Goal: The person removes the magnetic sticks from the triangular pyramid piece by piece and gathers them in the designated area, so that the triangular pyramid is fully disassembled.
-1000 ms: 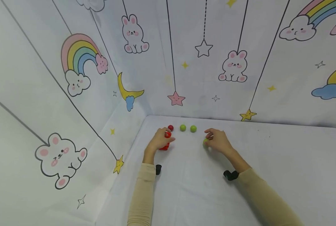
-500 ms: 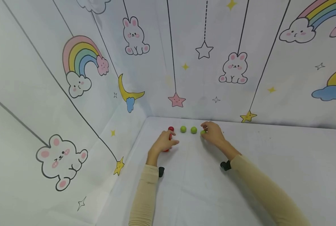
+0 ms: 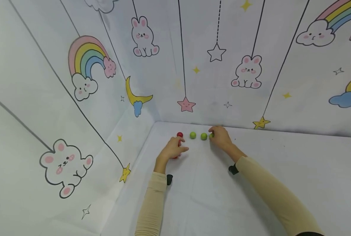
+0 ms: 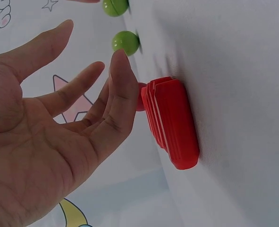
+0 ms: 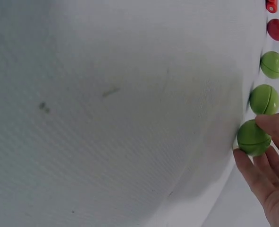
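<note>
My right hand (image 3: 221,139) pinches a glossy green ball (image 5: 252,138) between thumb and fingers, down at the tabletop. That ball is at the right end of a row, right beside a second green ball (image 3: 204,136); a third green ball (image 3: 192,135) and a red ball (image 3: 179,134) continue the row leftward. My left hand (image 3: 171,148) holds nothing, its fingers loosely bent. Beneath and beside it lies a red plastic piece (image 4: 177,124) with ridged sides, mostly hidden by the hand in the head view. The left wrist view shows a gap between fingertips and this piece.
A white cloth (image 3: 199,200) covers the table. White fabric walls (image 3: 163,75) with printed rabbits, stars and rainbows rise behind it and on the left. Each wrist carries a small black camera, such as the left one (image 3: 169,179).
My right hand has carried the green ball back and slightly left, to the end of the row. My left hand has shifted slightly right over the red piece, its fingers still loose.
</note>
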